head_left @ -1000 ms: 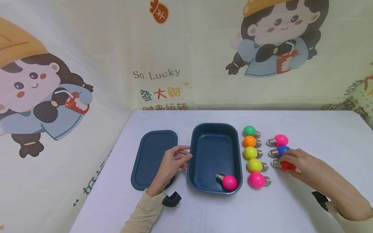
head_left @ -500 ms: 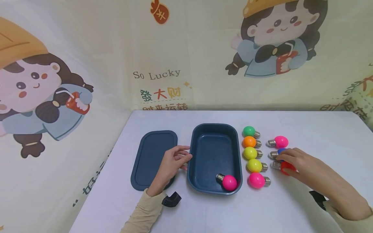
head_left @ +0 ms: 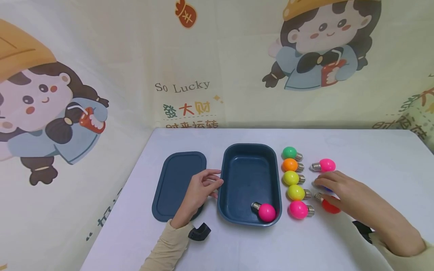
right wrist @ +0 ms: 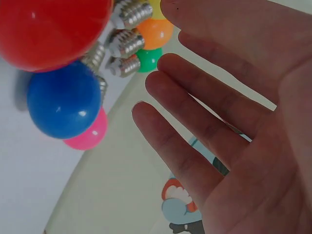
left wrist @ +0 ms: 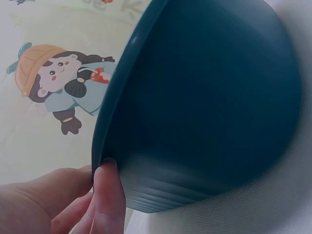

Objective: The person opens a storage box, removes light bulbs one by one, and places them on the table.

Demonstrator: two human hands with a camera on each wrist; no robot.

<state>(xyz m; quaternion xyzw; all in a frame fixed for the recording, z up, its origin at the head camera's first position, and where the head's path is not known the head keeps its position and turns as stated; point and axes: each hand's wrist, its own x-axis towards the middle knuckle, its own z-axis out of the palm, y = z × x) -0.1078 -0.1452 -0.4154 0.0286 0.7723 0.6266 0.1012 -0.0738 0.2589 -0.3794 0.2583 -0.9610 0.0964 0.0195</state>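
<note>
My left hand [head_left: 200,190] holds the left rim of a dark blue box [head_left: 251,177], thumb over the edge and fingers along the outer wall [left wrist: 209,97]. One pink light bulb [head_left: 267,213] lies inside at the near right corner. On the right, my right hand [head_left: 349,192] hovers with fingers extended, holding nothing. It partly covers a blue bulb [right wrist: 63,100] in the head view. Close below the thumb lies a red bulb [head_left: 330,206]. Just beyond the fingers rests another pink bulb [head_left: 327,165].
A column of bulbs runs beside the box: green [head_left: 289,152], orange [head_left: 290,165], two yellow, the nearer [head_left: 296,192], and pink [head_left: 298,209]. Left of the box lies a flat dark blue lid [head_left: 176,184], partly behind the left hand. A printed cloth [head_left: 237,94] hangs behind the table.
The right hand has left the red bulb and shifted slightly left over the blue one. The red bulb has moved toward the near side and turned. The left hand stays at the rim.
</note>
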